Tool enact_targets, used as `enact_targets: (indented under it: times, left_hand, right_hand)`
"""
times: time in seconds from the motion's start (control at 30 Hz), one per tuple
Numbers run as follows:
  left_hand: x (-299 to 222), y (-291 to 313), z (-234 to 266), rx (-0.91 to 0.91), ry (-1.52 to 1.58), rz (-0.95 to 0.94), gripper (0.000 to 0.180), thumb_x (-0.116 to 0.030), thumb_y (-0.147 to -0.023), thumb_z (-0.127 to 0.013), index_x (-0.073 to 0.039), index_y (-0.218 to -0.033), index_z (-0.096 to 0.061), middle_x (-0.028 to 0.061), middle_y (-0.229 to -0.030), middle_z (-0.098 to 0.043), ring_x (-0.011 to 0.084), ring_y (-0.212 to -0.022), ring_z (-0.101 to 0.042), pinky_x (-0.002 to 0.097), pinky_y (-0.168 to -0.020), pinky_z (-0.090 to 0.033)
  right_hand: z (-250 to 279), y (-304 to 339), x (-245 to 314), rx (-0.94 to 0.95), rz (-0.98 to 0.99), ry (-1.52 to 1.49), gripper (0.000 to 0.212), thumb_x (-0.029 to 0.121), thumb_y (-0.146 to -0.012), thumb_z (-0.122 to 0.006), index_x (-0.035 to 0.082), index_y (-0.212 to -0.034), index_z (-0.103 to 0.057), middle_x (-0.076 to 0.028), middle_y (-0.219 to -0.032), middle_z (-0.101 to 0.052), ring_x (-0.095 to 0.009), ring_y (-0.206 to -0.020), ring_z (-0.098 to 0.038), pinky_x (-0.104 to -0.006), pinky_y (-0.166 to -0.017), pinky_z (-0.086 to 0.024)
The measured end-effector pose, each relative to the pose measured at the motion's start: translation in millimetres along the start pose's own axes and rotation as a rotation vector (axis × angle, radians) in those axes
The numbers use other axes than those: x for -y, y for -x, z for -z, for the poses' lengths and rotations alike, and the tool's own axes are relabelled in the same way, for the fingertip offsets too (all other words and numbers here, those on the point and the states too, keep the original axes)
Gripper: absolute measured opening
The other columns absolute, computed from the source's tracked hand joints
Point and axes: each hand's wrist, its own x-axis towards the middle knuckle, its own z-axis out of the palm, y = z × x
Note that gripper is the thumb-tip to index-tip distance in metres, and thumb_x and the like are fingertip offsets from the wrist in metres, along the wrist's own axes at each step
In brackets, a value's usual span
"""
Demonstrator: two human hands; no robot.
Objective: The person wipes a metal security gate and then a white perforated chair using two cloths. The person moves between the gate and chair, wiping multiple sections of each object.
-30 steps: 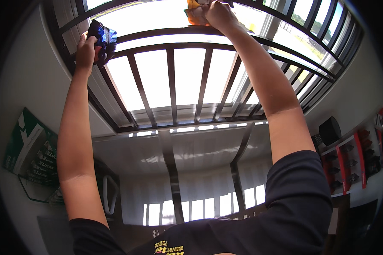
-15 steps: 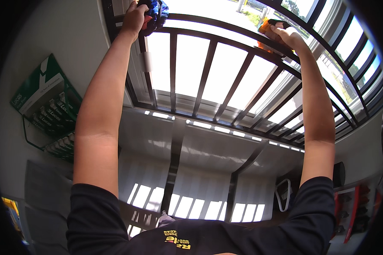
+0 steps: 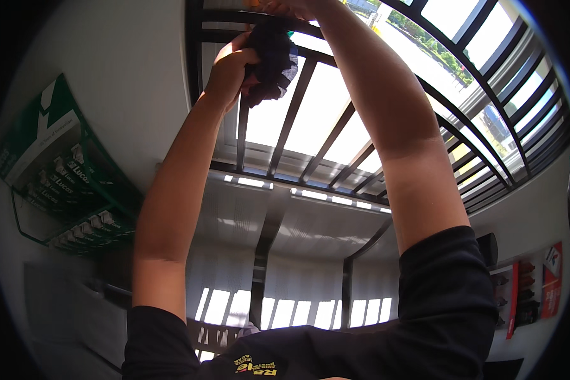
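My left hand is closed round a bunched dark cloth, holding it just below the upper rails at the left end of the black metal window bars. The cloth hangs loosely in front of the bars. At the top edge of the view my right hand reaches across to the same left end, against the top rail. Its fingers are closed and partly cut off by the picture's edge. A bit of orange cloth shows beside them.
Grey metal seats stand below the window. On the left wall hangs a green display rack with small packets. A red and white display is at the right. Strong sunlight comes through the bars.
My right hand has moved left along the rail from the right side to beside my left hand. My left hand has come lower and slightly right with its cloth.
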Motion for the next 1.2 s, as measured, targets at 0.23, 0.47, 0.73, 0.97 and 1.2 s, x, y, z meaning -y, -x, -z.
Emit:
enact_targets:
  times: [0.23, 0.47, 0.73, 0.97, 1.2]
  left_hand:
    - [29.7, 26.8, 13.9, 0.049, -0.028, 0.156, 0.050, -0.009, -0.086, -0.055, -0.003, -0.135, -0.059, 0.0070, -0.103, -0.067, 0.0155, -0.086, -0.066, 0.0277, -0.068, -0.056]
    - [59.9, 162.7, 68.1, -0.048, -0.017, 0.431, 0.053, 0.004, -0.090, -0.059, -0.005, -0.142, -0.055, 0.0070, -0.129, -0.067, 0.0196, -0.117, -0.066, 0.0336, -0.099, -0.053]
    - [115.7, 346.6, 48.8, -0.413, 0.170, 0.821, 0.042, -0.005, -0.095, -0.061, -0.008, -0.136, -0.057, 0.0019, -0.115, -0.066, 0.0125, -0.094, -0.065, 0.0293, -0.079, -0.057]
    - [136.6, 316.6, -45.7, -0.222, 0.161, 0.874, 0.031, -0.008, -0.100, -0.062, -0.006, -0.131, -0.058, 0.0022, -0.107, -0.072, 0.0099, -0.079, -0.071, 0.0213, -0.066, -0.060]
    - [142.5, 184.3, -156.7, -0.115, -0.100, 0.504, 0.038, -0.010, -0.097, -0.066, -0.008, -0.132, -0.051, -0.0009, -0.103, -0.064, 0.0063, -0.074, -0.059, 0.0234, -0.065, -0.050]
  right_hand:
    - [-30.5, -8.7, 9.5, -0.166, 0.142, 0.223, 0.060, 0.053, -0.107, -0.042, -0.002, -0.125, -0.061, -0.025, -0.120, -0.064, -0.036, -0.111, -0.061, -0.0473, -0.097, -0.049]
    - [43.1, 46.9, -65.5, -0.394, 0.083, 0.495, 0.052, 0.048, -0.107, -0.047, 0.000, -0.113, -0.067, -0.022, -0.107, -0.068, -0.032, -0.098, -0.065, -0.0437, -0.088, -0.053]
    - [176.3, 180.4, -183.2, -0.794, -0.269, 0.734, 0.046, 0.042, -0.106, -0.052, 0.001, -0.099, -0.073, -0.017, -0.092, -0.073, -0.028, -0.083, -0.070, -0.0396, -0.078, -0.056]
    - [180.7, 320.9, -232.8, -1.346, -0.026, 0.244, 0.055, 0.043, -0.105, -0.054, -0.001, -0.079, -0.075, -0.012, -0.065, -0.072, -0.027, -0.063, -0.071, -0.0394, -0.069, -0.060]
    - [58.7, 372.4, -357.9, -1.129, -0.309, -0.753, 0.041, 0.037, -0.106, -0.058, 0.003, -0.090, -0.074, -0.007, -0.071, -0.073, -0.015, -0.057, -0.068, -0.0280, -0.052, -0.055]
